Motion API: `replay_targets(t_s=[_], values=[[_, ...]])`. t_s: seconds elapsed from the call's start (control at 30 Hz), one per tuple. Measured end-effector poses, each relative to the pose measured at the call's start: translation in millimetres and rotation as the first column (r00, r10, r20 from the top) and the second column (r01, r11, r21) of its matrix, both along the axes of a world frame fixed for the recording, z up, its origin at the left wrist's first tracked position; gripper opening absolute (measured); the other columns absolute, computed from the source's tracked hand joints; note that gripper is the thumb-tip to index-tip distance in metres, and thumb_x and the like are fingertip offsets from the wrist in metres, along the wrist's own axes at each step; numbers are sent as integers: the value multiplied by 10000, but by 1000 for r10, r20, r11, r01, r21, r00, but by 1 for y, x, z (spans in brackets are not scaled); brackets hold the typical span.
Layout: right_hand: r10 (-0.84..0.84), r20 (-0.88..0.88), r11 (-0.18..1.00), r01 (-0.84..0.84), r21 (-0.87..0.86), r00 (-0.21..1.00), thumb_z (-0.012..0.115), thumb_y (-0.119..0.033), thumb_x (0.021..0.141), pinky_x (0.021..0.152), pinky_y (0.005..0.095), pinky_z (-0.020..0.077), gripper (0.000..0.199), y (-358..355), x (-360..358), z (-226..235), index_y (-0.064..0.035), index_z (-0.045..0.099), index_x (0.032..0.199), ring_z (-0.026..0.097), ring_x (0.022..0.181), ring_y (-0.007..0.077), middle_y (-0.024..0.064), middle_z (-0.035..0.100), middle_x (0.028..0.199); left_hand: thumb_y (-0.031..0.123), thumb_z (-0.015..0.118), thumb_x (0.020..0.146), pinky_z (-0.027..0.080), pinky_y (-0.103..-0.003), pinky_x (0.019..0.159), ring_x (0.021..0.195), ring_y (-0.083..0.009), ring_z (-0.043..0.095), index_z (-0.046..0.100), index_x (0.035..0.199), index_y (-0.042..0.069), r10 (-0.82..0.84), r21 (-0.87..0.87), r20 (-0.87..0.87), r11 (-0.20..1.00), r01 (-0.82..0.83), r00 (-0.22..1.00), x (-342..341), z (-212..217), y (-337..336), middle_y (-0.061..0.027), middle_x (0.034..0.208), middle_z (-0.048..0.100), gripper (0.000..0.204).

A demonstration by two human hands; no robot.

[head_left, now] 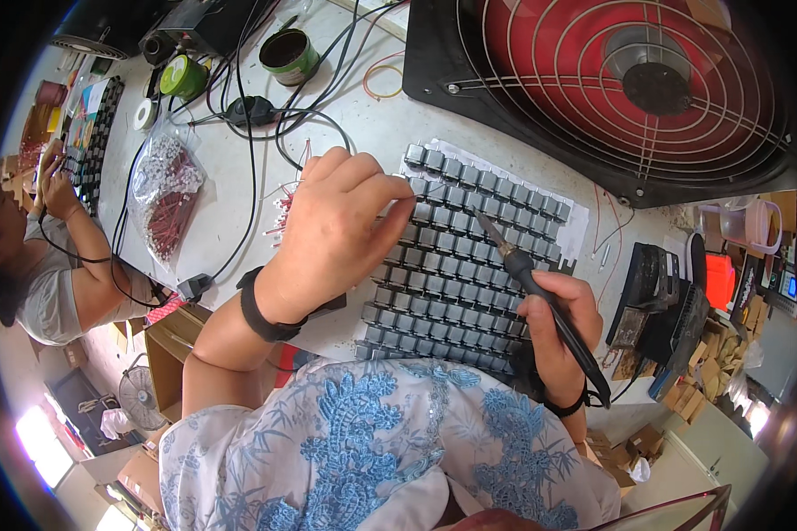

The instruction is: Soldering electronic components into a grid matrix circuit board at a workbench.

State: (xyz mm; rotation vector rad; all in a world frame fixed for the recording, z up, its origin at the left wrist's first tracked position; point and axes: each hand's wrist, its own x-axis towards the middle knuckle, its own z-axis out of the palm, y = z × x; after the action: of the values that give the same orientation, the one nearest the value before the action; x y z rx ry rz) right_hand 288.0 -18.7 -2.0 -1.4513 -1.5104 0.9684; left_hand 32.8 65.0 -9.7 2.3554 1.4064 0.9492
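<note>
While the left hand lies curled over the left side of the grid of small grey square components, its fingers bend down with the fingertips touching the blocks near the grid's upper left corner; whether anything is pinched between them cannot be told. The grid sits on a white sheet at the near edge of the worktable, directly under and to the right of that hand. The right hand is closed around the dark handle of a soldering iron, resting at the grid's lower right edge, and the iron slants up and left so that its tip sits on the blocks in the middle of the grid, just beside the left fingertips. Loose red-leaded parts lie on the table just left of the left hand, and a clear bag of red parts lies farther left. A large red fan stands at the table's far right corner.
</note>
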Motion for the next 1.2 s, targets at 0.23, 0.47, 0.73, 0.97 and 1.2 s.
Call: replay_targets(t_s=[0.23,0.47,0.73,0.97,1.2], values=[[9,-6,999,-10,-32,1000,683,-94,880,598,203,434,230,1,-2,0,-6,622,1083,551,665,61,39,644,812,4,747,699,392,-329,624,651,-212,492,667,792,70,16,-13,1,1000,-16,1000,-3,2,-1,-22,669,531,139],[14,-30,999,-15,-35,999,669,-83,884,625,210,455,224,-2,0,1,4,617,1084,569,685,72,61,645,867,8,744,704,383,-338,623,655,-224,488,667,801,66,16,-30,-5,999,-16,1000,-5,1,-3,-32,672,527,136],[-25,-38,999,23,-43,999,657,-71,886,649,213,463,224,0,-1,3,12,614,1089,579,717,82,71,647,897,12,735,716,392,-344,626,665,-244,490,667,813,63,19,-32,-3,999,-19,1000,-8,1,1,-50,694,529,129],[-93,-51,995,91,-32,994,635,-34,859,682,238,481,224,-3,3,8,20,607,1074,611,736,124,92,647,903,13,726,725,423,-347,640,702,-240,513,664,834,61,157,-35,-104,986,-161,982,-37,16,-19,-46,723,550,134],[-303,-24,923,299,243,953,453,-170,945,605,229,328,265,-11,31,-10,18,532,1113,451,664,96,46,508,771,20,674,798,448,-353,661,754,-256,549,662,894,41,445,59,-69,895,-441,893,-112,20,-41,-80,804,593,99]])
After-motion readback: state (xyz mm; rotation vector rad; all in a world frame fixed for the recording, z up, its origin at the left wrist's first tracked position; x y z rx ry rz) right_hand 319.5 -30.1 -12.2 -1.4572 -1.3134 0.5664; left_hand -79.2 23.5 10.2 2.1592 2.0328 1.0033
